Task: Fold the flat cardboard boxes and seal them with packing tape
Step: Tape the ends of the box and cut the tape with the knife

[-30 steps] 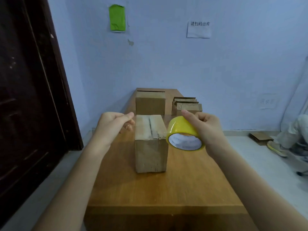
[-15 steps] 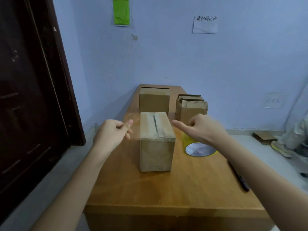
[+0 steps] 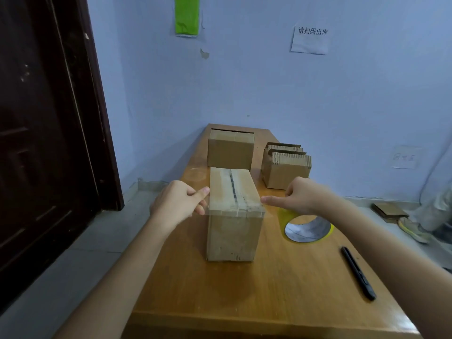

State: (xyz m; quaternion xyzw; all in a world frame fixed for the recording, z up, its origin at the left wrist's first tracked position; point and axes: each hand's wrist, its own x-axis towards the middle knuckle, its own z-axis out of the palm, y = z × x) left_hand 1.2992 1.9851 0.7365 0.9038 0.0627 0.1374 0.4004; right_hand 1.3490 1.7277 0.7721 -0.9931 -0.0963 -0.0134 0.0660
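Table (image 3: 269, 302): pen (image 3: 357, 272) R, tape roll (image 3: 307, 228) beside box (image 3: 233, 214).

Bare desk in front, crowded at the back

The near stretch of the desk (image 3: 244, 297) lies bare in front of the upright box (image 3: 233, 216), with only a black pen (image 3: 357, 272) along its right side. The yellow tape roll (image 3: 307, 227) blocks the box's right flank. Behind, 1 closed box (image 3: 230, 150) and a stack of flat cardboard (image 3: 286, 165) leave a narrow gap between them.
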